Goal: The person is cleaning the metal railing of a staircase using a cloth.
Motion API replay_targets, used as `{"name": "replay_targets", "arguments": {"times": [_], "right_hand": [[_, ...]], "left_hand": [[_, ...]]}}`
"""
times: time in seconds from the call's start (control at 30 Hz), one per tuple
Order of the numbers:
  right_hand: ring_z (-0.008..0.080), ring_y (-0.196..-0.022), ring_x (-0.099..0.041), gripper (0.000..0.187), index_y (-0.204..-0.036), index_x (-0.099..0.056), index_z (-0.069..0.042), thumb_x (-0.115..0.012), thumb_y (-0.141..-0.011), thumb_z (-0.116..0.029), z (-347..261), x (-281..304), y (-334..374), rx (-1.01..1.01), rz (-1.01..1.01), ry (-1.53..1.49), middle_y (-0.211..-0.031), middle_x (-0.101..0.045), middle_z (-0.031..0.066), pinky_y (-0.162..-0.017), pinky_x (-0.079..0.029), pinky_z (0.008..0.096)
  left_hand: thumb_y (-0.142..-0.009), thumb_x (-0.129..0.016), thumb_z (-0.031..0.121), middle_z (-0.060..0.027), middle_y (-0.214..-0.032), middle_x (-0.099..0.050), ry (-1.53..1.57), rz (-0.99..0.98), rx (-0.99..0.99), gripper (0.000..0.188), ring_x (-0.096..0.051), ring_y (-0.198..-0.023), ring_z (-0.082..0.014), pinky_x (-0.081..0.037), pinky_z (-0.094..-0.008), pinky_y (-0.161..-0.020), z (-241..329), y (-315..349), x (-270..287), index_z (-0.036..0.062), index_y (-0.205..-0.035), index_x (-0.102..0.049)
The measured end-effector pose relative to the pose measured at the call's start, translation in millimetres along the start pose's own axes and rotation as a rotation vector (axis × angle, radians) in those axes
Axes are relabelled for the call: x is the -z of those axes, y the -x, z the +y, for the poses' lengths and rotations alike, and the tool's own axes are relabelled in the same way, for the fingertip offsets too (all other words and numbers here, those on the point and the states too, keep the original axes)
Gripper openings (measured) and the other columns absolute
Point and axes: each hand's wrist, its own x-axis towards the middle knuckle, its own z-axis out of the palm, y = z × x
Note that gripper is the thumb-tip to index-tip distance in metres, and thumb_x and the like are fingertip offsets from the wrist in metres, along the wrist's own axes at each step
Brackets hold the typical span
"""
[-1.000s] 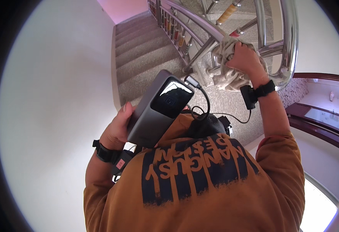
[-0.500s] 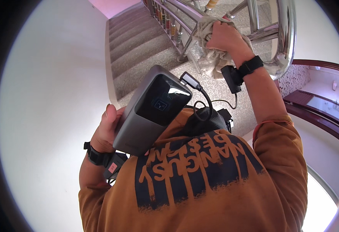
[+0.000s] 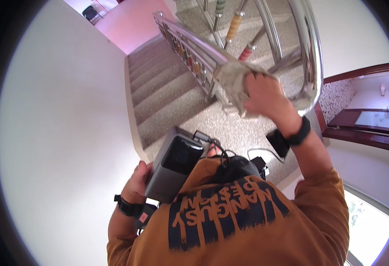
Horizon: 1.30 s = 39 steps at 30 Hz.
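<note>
My left hand (image 3: 137,184) grips a grey power bank (image 3: 165,184) with a glossy dark screen, held in front of my chest; most of its fingers are hidden behind the block. A black cable (image 3: 216,144) is plugged into the power bank's far end. My right hand (image 3: 266,98) is closed on a beige cloth (image 3: 234,82), pressed over the shiny metal handrail (image 3: 203,46) of the staircase. Part of the cloth hangs down below the rail.
Grey speckled stairs (image 3: 163,91) run down at the far left, beside a white wall (image 3: 61,133). Balusters with coloured sleeves (image 3: 233,27) stand under the railing. The rail curves round at a thick metal bend (image 3: 312,66) on the right. A dark red-framed opening (image 3: 367,119) lies farther right.
My right hand and the cloth have come lower in view and nearer to me. The power bank in my left hand also sits lower. The view has shifted, showing more stairs and a chair far off.
</note>
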Motion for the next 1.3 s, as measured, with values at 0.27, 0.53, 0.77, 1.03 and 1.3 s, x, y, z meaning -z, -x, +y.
{"name": "replay_targets", "arguments": {"times": [0.27,0.53,0.77,1.03,1.3], "right_hand": [[0.034,-0.085,-0.058,0.046,-0.102,-0.042,0.001,-0.064,-0.065,-0.017,-15.4,-7.2,-3.2,-0.269,-0.008,0.125,-0.091,-0.054,0.02,-0.072,-0.049,0.0406],[0.0313,-0.081,-0.061,0.043,-0.102,-0.043,0.002,-0.064,-0.068,-0.015,-18.0,-36.3,-65.2,-0.303,0.03,0.214,-0.088,-0.056,0.0186,-0.07,-0.051,0.0371],[0.0344,-0.085,-0.059,0.042,-0.097,-0.046,0.0,-0.065,-0.064,-0.014,-17.8,-61.7,-136.3,-0.358,0.025,0.066,-0.088,-0.058,0.0194,-0.074,-0.049,0.0404],[0.0323,-0.087,-0.061,0.043,-0.105,-0.046,0.003,-0.062,-0.068,-0.012,-25.8,-83.2,-209.0,-0.346,-0.021,0.021,-0.094,-0.059,0.0209,-0.075,-0.05,0.0373],[0.0322,-0.09,-0.06,0.034,-0.101,-0.048,0.003,-0.059,-0.071,-0.01,-28.2,-93.7,-249.0,-0.36,-0.009,-0.047,-0.095,-0.059,0.0201,-0.075,-0.05,0.0374]], "left_hand": [[-0.069,-0.023,0.082,-0.0176,-0.078,-0.056,0.015,0.051,0.002,0.099,-0.056,-0.059,-0.0221,-0.047,-0.0297,-0.052,33.4,0.5,67.9,-0.0023,-0.116,-0.044],[-0.073,-0.026,0.078,-0.019,-0.083,-0.056,0.028,-0.005,0.017,0.092,-0.058,-0.061,-0.0265,-0.048,-0.0339,-0.054,81.9,9.1,142.2,-0.0002,-0.118,-0.042],[-0.071,-0.028,0.079,-0.0179,-0.081,-0.056,0.014,0.059,0.077,0.097,-0.058,-0.059,-0.0243,-0.048,-0.0326,-0.053,105.5,6.5,167.5,0.0012,-0.129,-0.032],[-0.066,-0.028,0.083,-0.0157,-0.073,-0.055,0.052,0.01,-0.019,0.107,-0.055,-0.055,-0.0206,-0.046,-0.028,-0.05,136.1,-10.9,160.0,0.0009,-0.135,-0.022],[-0.065,-0.026,0.085,-0.0124,-0.07,-0.054,0.102,0.085,0.018,0.109,-0.05,-0.056,-0.0158,-0.04,-0.0243,-0.051,142.0,-51.7,174.0,0.0015,-0.135,-0.025]]}}
